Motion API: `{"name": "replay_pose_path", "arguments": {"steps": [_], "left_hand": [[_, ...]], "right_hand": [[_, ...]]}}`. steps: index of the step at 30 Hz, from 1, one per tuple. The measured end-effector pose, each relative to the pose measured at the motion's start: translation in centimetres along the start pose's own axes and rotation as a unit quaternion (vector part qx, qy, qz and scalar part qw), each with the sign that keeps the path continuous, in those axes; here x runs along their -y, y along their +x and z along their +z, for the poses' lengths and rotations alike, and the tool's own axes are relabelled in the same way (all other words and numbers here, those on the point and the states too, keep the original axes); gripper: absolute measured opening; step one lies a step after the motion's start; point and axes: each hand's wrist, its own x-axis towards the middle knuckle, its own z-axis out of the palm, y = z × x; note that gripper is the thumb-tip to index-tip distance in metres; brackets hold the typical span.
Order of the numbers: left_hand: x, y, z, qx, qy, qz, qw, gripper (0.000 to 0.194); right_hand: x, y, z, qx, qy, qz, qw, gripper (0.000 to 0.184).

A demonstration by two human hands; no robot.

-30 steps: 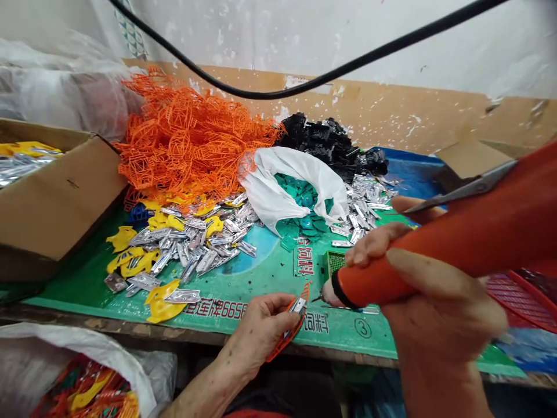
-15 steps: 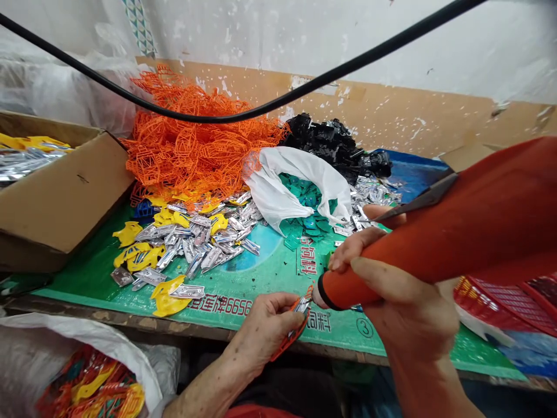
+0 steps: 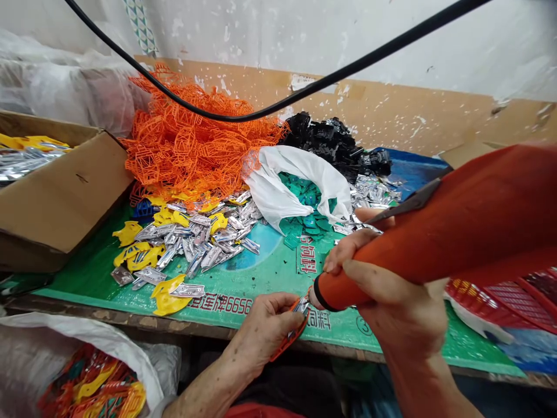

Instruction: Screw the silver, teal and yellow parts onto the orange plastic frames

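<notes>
My left hand point(image 3: 272, 322) pinches a small orange plastic part point(image 3: 285, 343) with a silvery plate point(image 3: 301, 305) on it, just past the table's front edge. My right hand point(image 3: 395, 296) is wrapped round a thick red cylindrical tool point(image 3: 435, 232) with a black ring near its tip and a grey lever along its upper side. The tool slants down to the left, and its tip meets the far end of the orange part. Exactly what lies under the tip is hidden.
Silvery plates point(image 3: 191, 249) and yellow parts point(image 3: 167, 295) lie left, below an orange heap point(image 3: 187, 139). A white bag point(image 3: 270, 191) holds green pieces; black parts point(image 3: 322, 142) lie behind. There are a cardboard box point(image 3: 65, 197), a sack point(image 3: 130, 348), a red basket point(image 3: 500, 302) and an overhead cable point(image 3: 331, 78).
The red tool and my right hand have shifted slightly left and down, bringing the tip closer over the orange part. My left hand stays nearly still. The black cable has swung a little.
</notes>
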Motion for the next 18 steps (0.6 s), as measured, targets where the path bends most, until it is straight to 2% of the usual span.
{"name": "replay_pose_path", "arguments": {"steps": [9, 15, 18], "left_hand": [[-0.06, -0.17, 0.15, -0.011, -0.004, -0.002, 1.000, 0.020], [0.15, -0.10, 0.23, -0.007, -0.029, -0.001, 1.000, 0.021], [0.24, -0.03, 0.23, -0.011, -0.033, -0.002, 0.999, 0.021]], "right_hand": [[-0.34, -0.01, 0.15, -0.020, 0.003, -0.007, 1.000, 0.008], [-0.64, -0.06, 0.35, -0.019, 0.027, -0.022, 0.999, 0.028], [-0.97, -0.16, 0.39, -0.010, 0.030, -0.021, 0.999, 0.033]]}}
